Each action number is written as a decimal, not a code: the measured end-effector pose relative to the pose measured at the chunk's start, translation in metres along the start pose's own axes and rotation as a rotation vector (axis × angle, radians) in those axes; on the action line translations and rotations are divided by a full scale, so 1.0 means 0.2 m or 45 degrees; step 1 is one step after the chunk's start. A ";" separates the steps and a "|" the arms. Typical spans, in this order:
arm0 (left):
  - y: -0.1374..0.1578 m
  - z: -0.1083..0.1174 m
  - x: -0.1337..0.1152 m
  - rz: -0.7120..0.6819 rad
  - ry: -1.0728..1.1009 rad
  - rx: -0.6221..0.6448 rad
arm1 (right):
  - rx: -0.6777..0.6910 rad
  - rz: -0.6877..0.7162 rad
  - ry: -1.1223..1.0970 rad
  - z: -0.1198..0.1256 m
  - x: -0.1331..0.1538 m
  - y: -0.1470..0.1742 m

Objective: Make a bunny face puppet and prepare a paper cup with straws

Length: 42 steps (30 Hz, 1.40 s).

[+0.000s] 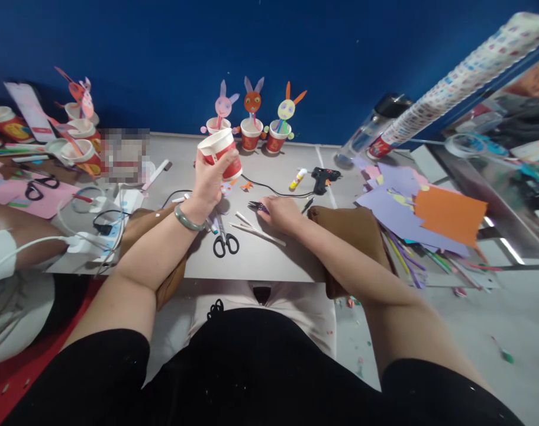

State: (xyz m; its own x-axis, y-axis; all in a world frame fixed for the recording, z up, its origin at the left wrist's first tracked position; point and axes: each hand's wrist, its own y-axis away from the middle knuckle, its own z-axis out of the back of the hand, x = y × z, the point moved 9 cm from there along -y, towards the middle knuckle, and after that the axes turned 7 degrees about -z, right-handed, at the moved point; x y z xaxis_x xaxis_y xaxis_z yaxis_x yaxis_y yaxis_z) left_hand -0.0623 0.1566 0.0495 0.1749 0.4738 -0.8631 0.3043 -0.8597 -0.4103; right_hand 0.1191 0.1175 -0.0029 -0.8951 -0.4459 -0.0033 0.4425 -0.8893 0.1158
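Observation:
My left hand (208,182) is wrapped round a red and white paper cup (216,142), lifted above the table and tilted. In my right hand (283,213) is a small pair of pliers (257,206) with purple handles, its dark jaws pointing left, low over the tabletop. Black-handled scissors (225,242) lie between my forearms. White sticks (262,232) rest just below the pliers. Behind the lifted cup stand three paper cups with rabbit-faced figures: a pink rabbit (223,106), an orange rabbit (252,102) and a yellow rabbit (286,110).
A black glue gun (325,179) and a glue stick (298,178) lie right of centre. Coloured paper (451,210), a clear bottle (369,127) and a long stack of cups (464,77) are at the right. Power strips (113,231) and another person's arm (21,231) are at the left.

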 end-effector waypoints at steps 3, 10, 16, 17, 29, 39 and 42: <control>0.03 -0.03 0.00 0.013 0.020 0.004 | -0.164 0.073 0.100 0.09 0.04 0.08; 0.13 -0.12 0.07 0.109 -0.026 0.148 | 0.241 0.152 0.120 -0.03 0.11 0.27; 0.13 -0.10 0.07 0.039 -0.142 0.150 | 0.330 0.143 0.135 0.04 0.02 0.27; 0.13 -0.08 0.06 0.019 -0.160 0.120 | 0.331 0.201 0.088 0.11 0.00 0.28; 0.21 -0.13 0.05 -0.111 -0.557 0.208 | -0.682 0.306 -1.831 0.73 -0.33 0.09; 0.28 -0.21 0.02 -0.201 -0.580 0.352 | -0.679 0.220 -1.774 0.62 -0.34 0.03; 0.28 -0.20 0.01 -0.238 -0.608 0.356 | -0.667 0.223 -1.686 0.65 -0.31 0.06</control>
State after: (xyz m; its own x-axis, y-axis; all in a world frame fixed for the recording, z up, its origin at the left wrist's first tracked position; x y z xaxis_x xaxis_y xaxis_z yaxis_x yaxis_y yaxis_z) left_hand -0.0068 0.1165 0.0366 -0.3191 0.5395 -0.7792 0.0190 -0.8184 -0.5744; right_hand 0.1732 0.1480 0.1277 -0.0903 -0.3889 0.9168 0.2584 -0.8982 -0.3556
